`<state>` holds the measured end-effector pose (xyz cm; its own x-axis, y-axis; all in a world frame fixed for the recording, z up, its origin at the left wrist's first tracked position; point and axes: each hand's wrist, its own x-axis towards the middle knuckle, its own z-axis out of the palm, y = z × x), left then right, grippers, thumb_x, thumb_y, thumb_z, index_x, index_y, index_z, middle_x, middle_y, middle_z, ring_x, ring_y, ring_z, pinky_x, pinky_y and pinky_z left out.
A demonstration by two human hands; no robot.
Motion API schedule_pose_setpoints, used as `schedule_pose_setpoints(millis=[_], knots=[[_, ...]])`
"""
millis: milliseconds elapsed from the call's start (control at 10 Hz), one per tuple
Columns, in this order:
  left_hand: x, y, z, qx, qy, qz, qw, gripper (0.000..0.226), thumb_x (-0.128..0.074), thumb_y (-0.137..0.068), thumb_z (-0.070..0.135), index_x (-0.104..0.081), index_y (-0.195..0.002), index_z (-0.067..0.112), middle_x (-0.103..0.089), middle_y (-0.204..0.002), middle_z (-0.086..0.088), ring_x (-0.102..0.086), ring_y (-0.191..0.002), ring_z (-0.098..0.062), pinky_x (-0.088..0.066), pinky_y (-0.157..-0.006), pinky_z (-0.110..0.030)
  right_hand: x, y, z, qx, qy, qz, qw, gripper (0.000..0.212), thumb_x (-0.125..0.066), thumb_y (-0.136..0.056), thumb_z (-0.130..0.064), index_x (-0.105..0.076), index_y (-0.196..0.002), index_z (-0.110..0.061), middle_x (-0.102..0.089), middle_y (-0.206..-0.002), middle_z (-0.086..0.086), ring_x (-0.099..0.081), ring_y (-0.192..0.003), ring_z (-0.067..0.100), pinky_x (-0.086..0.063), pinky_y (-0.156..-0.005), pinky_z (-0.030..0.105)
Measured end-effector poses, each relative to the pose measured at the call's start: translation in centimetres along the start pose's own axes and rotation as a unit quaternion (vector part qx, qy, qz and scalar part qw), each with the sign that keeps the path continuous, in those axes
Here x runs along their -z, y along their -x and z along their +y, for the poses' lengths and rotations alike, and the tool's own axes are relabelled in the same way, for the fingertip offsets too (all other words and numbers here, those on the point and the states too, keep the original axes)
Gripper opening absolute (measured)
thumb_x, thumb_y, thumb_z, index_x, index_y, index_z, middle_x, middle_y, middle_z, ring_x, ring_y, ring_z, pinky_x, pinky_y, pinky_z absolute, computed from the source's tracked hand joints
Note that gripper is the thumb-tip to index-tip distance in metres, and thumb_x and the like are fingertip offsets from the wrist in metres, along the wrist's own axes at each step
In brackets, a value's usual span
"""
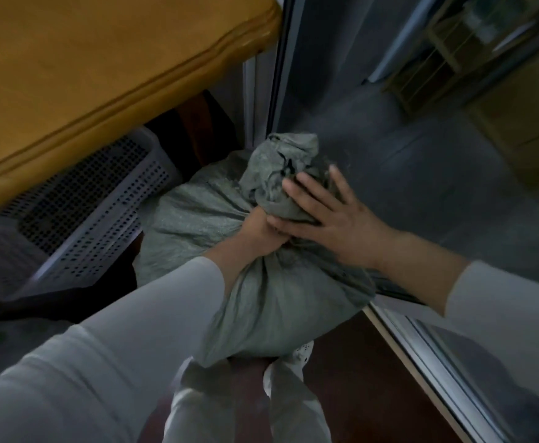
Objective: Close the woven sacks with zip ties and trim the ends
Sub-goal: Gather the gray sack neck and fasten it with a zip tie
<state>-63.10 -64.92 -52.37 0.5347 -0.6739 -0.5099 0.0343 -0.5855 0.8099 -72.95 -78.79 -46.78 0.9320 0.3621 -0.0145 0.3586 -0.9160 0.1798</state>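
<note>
While the left hand (259, 226) grips the gathered neck of the sack (277, 310), the right hand (332, 219) lies spread on the bunched top just beyond; a basket (108, 203) sits left of both.

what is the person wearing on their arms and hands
Both arms are in long, plain, pale grey-white sleeves, the left sleeve and the right sleeve, smooth and fairly close-fitting, ending at the wrists with no print or cuff buttons. The left hand and the right hand are bare, with no gloves. No ring or watch shows on the right hand.
</note>
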Motion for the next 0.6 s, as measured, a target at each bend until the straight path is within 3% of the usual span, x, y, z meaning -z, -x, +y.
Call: schedule_pose_setpoints(millis=[100,200,300,400,500,600], knots=[[0.5,1.3,2.8,0.035,-0.099,-0.004,0.994,0.06,-0.057,-0.085,-0.006,-0.03,-0.139,-0.008,-0.041,-0.142,-0.023,-0.045,-0.127,-0.033,-0.037,-0.1,-0.032,-0.3,-2.5,1.6,0.008,0.12,-0.004,0.993,0.105,-0.071,-0.075,-0.012,0.001,-0.147,-0.037,-0.003,-0.155,0.01,-0.004,-0.145,0.032,-0.008,-0.109,0.066],[0.9,1.1,2.9,0.054,-0.075,-0.013,0.996,0.067,-0.059,-0.084,-0.005,-0.024,-0.141,-0.004,-0.041,-0.141,-0.022,-0.046,-0.126,-0.032,-0.038,-0.099,-0.03,-1.5,-4.2,1.8,0.019,0.066,-0.033,0.997,0.076,-0.068,-0.08,-0.018,-0.029,-0.144,-0.031,-0.041,-0.144,0.015,-0.051,-0.124,0.029,-0.044,-0.096,0.054],[0.7,0.4,2.0,0.016,-0.094,-0.07,0.993,0.042,-0.06,-0.08,-0.012,-0.051,-0.121,-0.012,-0.055,-0.124,-0.027,-0.051,-0.119,-0.035,-0.038,-0.094,-0.024,-0.6,-5.4,1.9,0.029,-0.027,-0.087,0.995,0.064,-0.077,-0.058,-0.019,-0.06,-0.119,-0.021,-0.069,-0.092,0.011,-0.067,-0.073,0.025,-0.05,-0.053,0.028],[0.6,0.0,2.2,0.051,-0.11,-0.047,0.992,0.047,-0.07,-0.076,-0.001,-0.054,-0.121,-0.005,-0.058,-0.124,-0.02,-0.054,-0.118,-0.03,-0.041,-0.097,-0.028,1.7,-6.3,1.7,-0.068,-0.05,-0.253,0.964,0.037,-0.06,-0.078,-0.023,-0.051,-0.112,-0.013,-0.061,-0.092,0.003,-0.061,-0.081,0.025,-0.039,-0.054,0.027],[-0.1,1.1,1.5,0.042,-0.101,0.082,0.991,0.076,-0.079,-0.069,0.017,-0.041,-0.135,0.006,-0.055,-0.13,-0.011,-0.051,-0.121,-0.024,-0.038,-0.094,-0.023,2.7,-7.2,1.6,-0.178,-0.097,-0.332,0.921,0.013,-0.046,-0.084,-0.023,-0.048,-0.073,-0.017,-0.047,-0.072,-0.003,-0.044,-0.06,0.016,-0.031,-0.051,0.025],[-1.9,3.7,1.1,-0.029,-0.057,0.137,0.988,0.105,-0.077,-0.069,0.026,-0.009,-0.148,0.014,-0.037,-0.147,-0.007,-0.036,-0.134,-0.018,-0.029,-0.111,-0.027,2.8,-8.6,2.1,-0.251,-0.21,-0.419,0.847,0.016,-0.048,-0.081,-0.028,-0.046,-0.069,-0.019,-0.05,-0.076,-0.001,-0.048,-0.066,0.017,-0.042,-0.062,0.029]])
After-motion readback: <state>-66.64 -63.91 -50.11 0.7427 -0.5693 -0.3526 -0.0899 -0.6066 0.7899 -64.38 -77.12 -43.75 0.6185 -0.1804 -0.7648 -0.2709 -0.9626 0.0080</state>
